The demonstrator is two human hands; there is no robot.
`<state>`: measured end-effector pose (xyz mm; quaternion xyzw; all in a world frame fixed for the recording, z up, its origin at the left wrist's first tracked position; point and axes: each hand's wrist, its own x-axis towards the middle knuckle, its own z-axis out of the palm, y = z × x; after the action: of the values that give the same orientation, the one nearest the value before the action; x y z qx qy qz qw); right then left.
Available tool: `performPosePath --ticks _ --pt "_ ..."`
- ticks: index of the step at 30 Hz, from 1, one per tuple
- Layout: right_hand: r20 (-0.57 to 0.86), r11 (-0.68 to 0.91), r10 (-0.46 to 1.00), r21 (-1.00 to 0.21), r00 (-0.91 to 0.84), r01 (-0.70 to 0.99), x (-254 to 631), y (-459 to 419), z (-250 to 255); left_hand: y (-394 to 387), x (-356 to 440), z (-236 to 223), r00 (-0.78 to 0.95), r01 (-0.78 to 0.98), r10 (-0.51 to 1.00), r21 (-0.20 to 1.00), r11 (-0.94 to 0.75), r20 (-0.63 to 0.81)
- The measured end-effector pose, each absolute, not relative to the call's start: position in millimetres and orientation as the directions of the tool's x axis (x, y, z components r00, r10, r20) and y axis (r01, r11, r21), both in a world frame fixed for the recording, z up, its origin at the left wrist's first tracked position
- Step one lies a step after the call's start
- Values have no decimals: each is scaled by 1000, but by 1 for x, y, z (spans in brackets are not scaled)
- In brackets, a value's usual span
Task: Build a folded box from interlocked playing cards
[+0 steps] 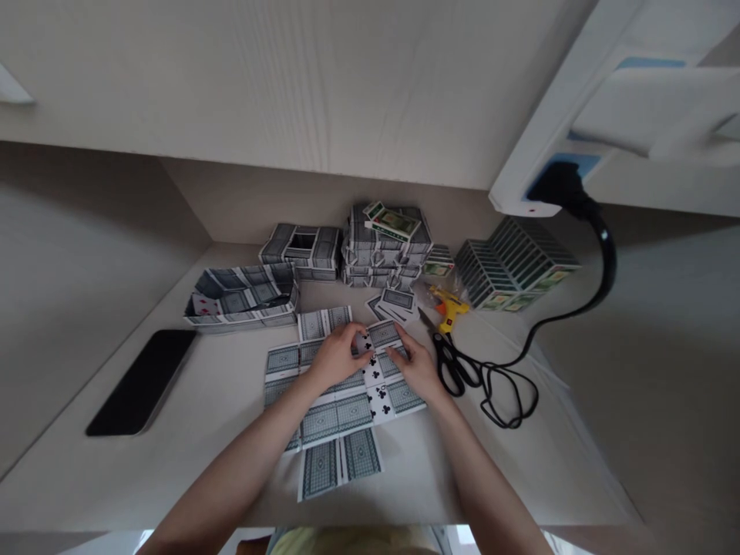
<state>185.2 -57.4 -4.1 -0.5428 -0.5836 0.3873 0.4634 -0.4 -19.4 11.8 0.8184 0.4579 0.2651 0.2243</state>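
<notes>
A flat sheet of joined playing cards [338,416] lies on the desk, mostly backs up, with a strip of club faces [380,402] showing near its right side. At the sheet's far right corner, my left hand [337,358] curls its thumb and forefinger about the left edge of a playing card [384,334]. My right hand [417,368] pinches that card's right side with thumb and fingers. Part of the sheet is hidden under my left hand and forearm. Just beyond the hands is a small pile of loose cards [398,302].
An open card-built box [243,317] and stacked card blocks [381,250] stand behind. Rows of card packs [514,266] are at the right. A yellow glue gun [449,308], black scissors [451,366] and looped cable [509,422] lie right. A phone [142,381] lies left.
</notes>
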Motion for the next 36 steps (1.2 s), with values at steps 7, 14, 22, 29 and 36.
performPosePath --ticks 7,14,22,29,36 --pt "111 93 994 -911 22 402 181 -61 -3 -20 2 14 448 610 856 612 -503 256" --pt "99 85 995 -905 13 417 178 -64 1 -23 4 24 500 595 817 571 -566 289" --pt "101 94 995 -929 1 358 181 -61 -2 -31 3 38 545 644 805 497 -582 236" --pt "121 103 992 -927 27 361 186 -61 -3 -61 -22 50 720 618 686 354 -702 105" --pt "126 86 987 -942 102 324 194 -63 -11 -73 -31 39 779 577 622 294 -762 81"
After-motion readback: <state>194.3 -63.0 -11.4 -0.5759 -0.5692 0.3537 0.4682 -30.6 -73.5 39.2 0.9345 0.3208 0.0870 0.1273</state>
